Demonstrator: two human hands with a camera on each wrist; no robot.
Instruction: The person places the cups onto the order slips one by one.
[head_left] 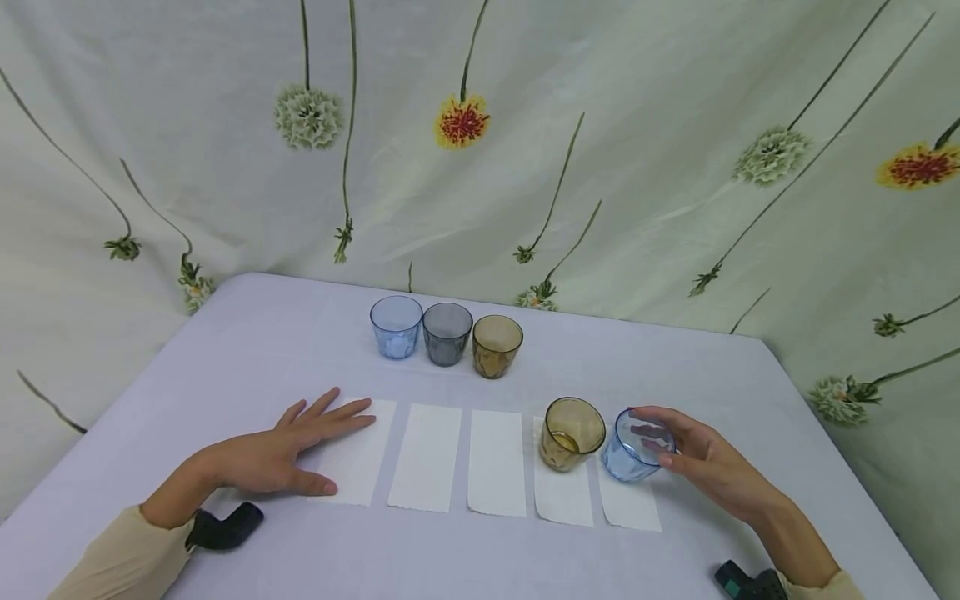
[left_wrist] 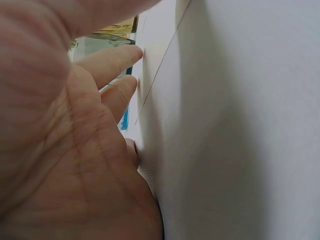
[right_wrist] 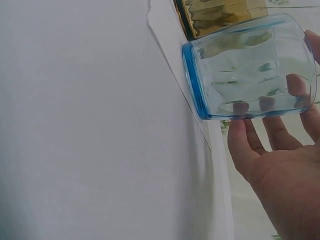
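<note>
My right hand (head_left: 712, 462) holds a clear blue glass (head_left: 628, 454) near its rim, fingers and thumb about its right side. The blue glass stands upright at the rightmost white paper strip (head_left: 633, 508); its blue base (right_wrist: 196, 82) shows low by the paper in the right wrist view. Just left of it, an amber glass (head_left: 558, 454) stands on the neighbouring strip. With fingers spread, my left hand (head_left: 281, 454) rests over the table, its fingertips on the leftmost paper strip (head_left: 367, 467). In the left wrist view the palm (left_wrist: 75, 160) fills the left side.
At the back of the white table (head_left: 300, 333) stand a blue glass (head_left: 396, 329), a grey glass (head_left: 447, 335) and another amber glass (head_left: 497, 348), side by side. Between the hands lie more paper strips (head_left: 426, 458). A flower-printed cloth (head_left: 637, 83) hangs behind.
</note>
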